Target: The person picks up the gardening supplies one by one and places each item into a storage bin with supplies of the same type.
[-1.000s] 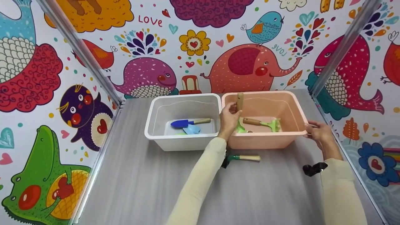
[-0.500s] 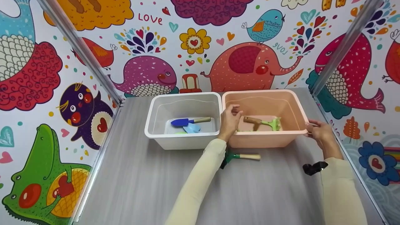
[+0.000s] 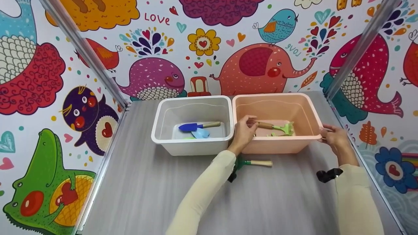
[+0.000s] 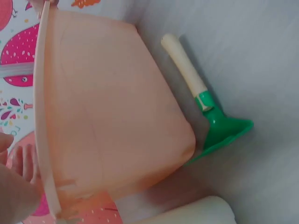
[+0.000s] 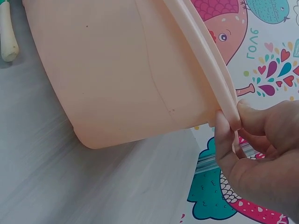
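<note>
My left hand [image 3: 244, 133] hangs over the front left rim of the peach plastic bin [image 3: 274, 146], fingers loosely bent and nothing visible in them. Just beyond it a light green hand rake [image 3: 286, 129] with a brown handle lies in that bin, beside other light green pieces partly hidden by the front wall. At the bin's right front corner, my right hand [image 5: 261, 144] pinches the rim between thumb and fingers. On the table in front of the bin is a green-headed garden tool [image 4: 224, 130] with a pale wooden handle, its head partly covered by the left forearm in the head view.
A white bin [image 3: 192, 148] stands against the peach bin's left side, holding a blue trowel [image 3: 189, 127] and a light blue piece [image 3: 200, 133]. Metal posts [image 3: 357, 52] and patterned walls bound the grey table [image 3: 137, 182].
My left hand has let go of a wooden-handled light green tool into the peach bin, then moved slightly lower and to the right. My right hand keeps its hold on the rim.
</note>
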Demonstrator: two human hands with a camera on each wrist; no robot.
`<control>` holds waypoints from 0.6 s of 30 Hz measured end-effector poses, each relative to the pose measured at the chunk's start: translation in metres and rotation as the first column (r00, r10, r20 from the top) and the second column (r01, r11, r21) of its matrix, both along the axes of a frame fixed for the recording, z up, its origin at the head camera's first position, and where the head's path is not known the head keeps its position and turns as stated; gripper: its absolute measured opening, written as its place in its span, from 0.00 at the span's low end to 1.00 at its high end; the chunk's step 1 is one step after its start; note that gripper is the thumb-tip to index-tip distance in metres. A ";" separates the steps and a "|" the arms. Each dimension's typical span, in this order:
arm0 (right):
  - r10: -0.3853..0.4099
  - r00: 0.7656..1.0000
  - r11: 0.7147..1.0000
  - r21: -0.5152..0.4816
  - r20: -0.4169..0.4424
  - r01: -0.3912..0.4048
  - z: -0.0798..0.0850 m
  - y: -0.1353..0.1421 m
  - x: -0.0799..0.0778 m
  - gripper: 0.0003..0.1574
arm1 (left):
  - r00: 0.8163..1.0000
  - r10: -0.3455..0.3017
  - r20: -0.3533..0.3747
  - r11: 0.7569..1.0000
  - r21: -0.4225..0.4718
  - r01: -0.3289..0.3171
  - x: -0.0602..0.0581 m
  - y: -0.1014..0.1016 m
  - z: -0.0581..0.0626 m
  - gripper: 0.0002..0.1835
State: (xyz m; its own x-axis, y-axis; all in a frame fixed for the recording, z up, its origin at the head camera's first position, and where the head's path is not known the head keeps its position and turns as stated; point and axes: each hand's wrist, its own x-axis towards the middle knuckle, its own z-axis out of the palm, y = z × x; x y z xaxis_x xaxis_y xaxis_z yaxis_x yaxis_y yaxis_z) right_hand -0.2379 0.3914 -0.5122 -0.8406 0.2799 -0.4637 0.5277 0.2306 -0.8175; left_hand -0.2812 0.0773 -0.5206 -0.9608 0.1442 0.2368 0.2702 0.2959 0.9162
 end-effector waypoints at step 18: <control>0.003 1.000 1.000 0.026 -0.023 -0.003 -0.003 -0.001 0.000 0.38 | 0.931 -0.256 -0.259 0.925 -0.347 0.158 0.035 -0.005 -0.015 0.08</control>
